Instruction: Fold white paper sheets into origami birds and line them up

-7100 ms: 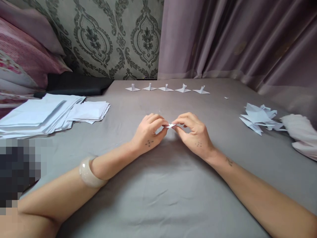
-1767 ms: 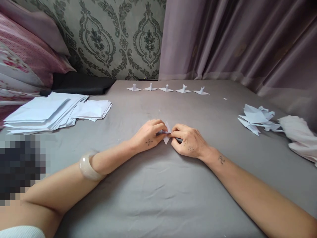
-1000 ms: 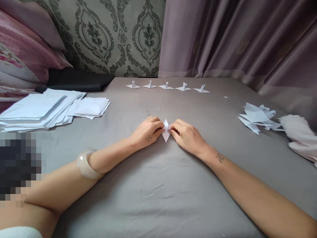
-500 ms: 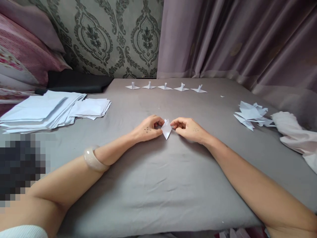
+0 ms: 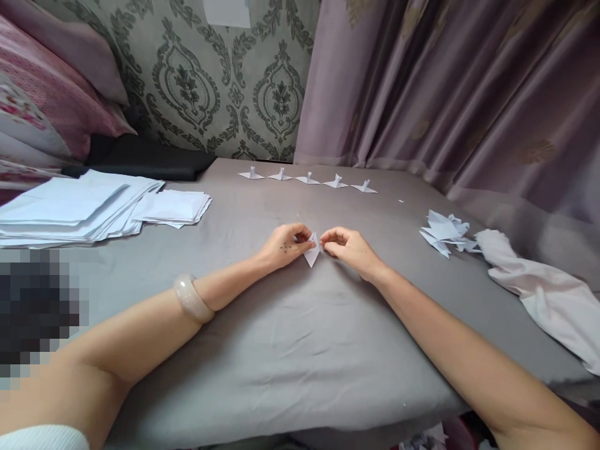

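Observation:
A small white folded paper [image 5: 312, 256], kite-shaped with its lower point toward me, is held just over the grey cloth between my hands. My left hand [image 5: 287, 244] pinches it from the left, thumb across its front. On the other side, my right hand [image 5: 349, 249] is closed in a pinch at the paper's right edge; its fingertips partly hide what they grip. Beyond my hands, several folded paper cranes [image 5: 309, 179] stand in a row near the far edge of the table.
Stacks of larger white sheets [image 5: 60, 203] and smaller paper squares [image 5: 173, 207] lie at left, before a black cloth [image 5: 150, 156]. More folded paper pieces [image 5: 445, 231] are heaped at right beside a pale cloth [image 5: 539, 281]. A purple curtain [image 5: 398, 94] hangs behind.
The view has tilted up and shifted slightly. My left thumb now covers more of the folded paper, which is turned somewhat; my right hand's fingers have moved along its right edge.

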Demonstrator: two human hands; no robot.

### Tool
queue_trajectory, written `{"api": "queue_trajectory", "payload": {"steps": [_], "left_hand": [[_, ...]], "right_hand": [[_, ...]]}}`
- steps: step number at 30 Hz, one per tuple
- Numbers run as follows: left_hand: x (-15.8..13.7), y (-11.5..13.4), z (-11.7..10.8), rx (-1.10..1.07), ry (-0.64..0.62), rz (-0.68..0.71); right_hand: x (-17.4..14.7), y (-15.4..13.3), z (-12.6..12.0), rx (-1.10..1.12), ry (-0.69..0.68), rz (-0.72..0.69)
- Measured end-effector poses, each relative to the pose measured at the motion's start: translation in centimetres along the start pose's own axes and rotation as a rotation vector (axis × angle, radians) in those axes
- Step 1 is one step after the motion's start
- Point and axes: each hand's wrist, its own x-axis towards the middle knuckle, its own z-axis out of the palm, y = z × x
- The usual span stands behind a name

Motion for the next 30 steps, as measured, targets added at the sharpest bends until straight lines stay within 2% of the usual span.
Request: {"api": "queue_trajectory", "payload": {"steps": [10,13,18,30], "left_hand": [[-0.1,0.2,0.2,0.001,-0.005,-0.013],[-0.1,0.2,0.2,0.014,-0.009,-0.007],[-0.1,0.0,0.2,0.036,-0.016,0.009],[-0.2,0.2,0.1,0.048,-0.021,0.026]], "right_hand": [[-0.4,-1.1,0.9,-0.199,0.033,-0.036],[-0.4,-1.6,0.8,-0.214,0.013,0.02],[-0.1,-3.1,0.7,-0.218,-0.002,0.196],[0.9,-4.2,0.9,-0.259,0.031,0.305]]}}
